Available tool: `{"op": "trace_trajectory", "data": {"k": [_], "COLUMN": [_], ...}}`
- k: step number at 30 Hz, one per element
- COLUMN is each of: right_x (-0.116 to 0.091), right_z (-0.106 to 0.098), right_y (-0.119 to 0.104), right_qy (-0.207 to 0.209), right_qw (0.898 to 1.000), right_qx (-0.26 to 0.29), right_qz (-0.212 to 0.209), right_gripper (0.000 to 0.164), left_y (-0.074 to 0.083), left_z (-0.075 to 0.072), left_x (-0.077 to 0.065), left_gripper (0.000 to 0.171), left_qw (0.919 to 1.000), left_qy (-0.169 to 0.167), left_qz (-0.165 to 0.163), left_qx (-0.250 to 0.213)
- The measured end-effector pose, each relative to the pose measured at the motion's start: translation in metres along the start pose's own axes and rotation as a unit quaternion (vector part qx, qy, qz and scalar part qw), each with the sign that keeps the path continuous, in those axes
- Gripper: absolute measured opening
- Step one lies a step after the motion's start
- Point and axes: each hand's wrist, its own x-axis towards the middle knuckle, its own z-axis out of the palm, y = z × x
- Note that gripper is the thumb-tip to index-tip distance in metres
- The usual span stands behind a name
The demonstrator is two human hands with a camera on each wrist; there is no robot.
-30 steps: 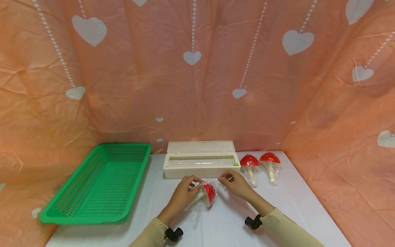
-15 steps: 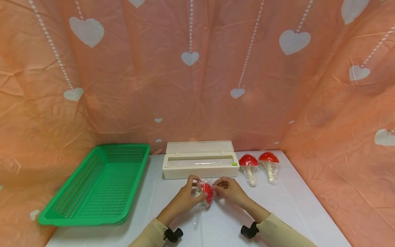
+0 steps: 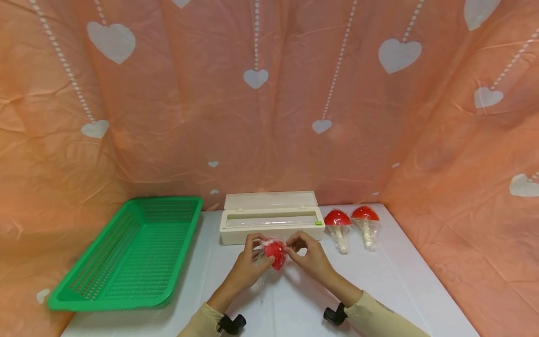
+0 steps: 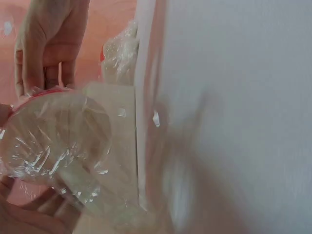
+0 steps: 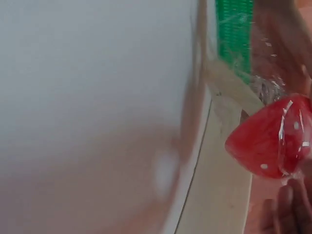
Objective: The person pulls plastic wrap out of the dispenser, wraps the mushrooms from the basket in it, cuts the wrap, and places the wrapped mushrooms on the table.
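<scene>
A toy mushroom [image 3: 275,252] with a red, white-dotted cap hangs above the table, wrapped in clear plastic film [image 4: 68,141]. My left hand [image 3: 245,267] grips it from the left, thumb over the cap and fingers behind. At the cap's right edge, my right hand [image 3: 313,260] pinches the film with thumb and fingertips. The left wrist view looks under the cap, where film covers the pale underside and stem. In the right wrist view the red cap [image 5: 270,139] is turned to the camera, and the right fingers below are blurred.
A white film dispenser box [image 3: 269,234] with its lid raised stands just behind the hands. Two wrapped mushrooms, one [image 3: 338,229] nearer the box and another [image 3: 366,227], lie to its right. A green basket [image 3: 168,285] occupies the table's left side.
The right hand has come in from the right and now meets the cap. The mushroom has turned so its red top faces the head camera, and both hands have risen slightly.
</scene>
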Motion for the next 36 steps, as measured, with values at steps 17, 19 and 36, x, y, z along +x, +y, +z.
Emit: {"op": "trace_trajectory", "data": {"k": [17, 19, 36], "right_x": [0.016, 0.015, 0.009], "right_z": [-0.009, -0.005, 0.015], "right_y": [0.005, 0.005, -0.022], "right_qy": [-0.091, -0.064, 0.007], "right_qw": [0.981, 0.988, 0.996], "right_qx": [0.15, 0.129, -0.063], "right_qz": [0.081, 0.055, -0.063], "right_gripper": [0.028, 0.025, 0.033], "left_y": [-0.004, -0.005, -0.003], "left_z": [-0.01, -0.01, -0.006], "left_x": [-0.003, -0.002, -0.001], "left_gripper": [0.058, 0.059, 0.064], "left_qw": [0.9977, 0.9978, 0.9944], "left_qy": [-0.007, -0.001, 0.08], "left_qz": [0.025, 0.025, 0.064], "left_qx": [-0.063, -0.062, -0.025]}}
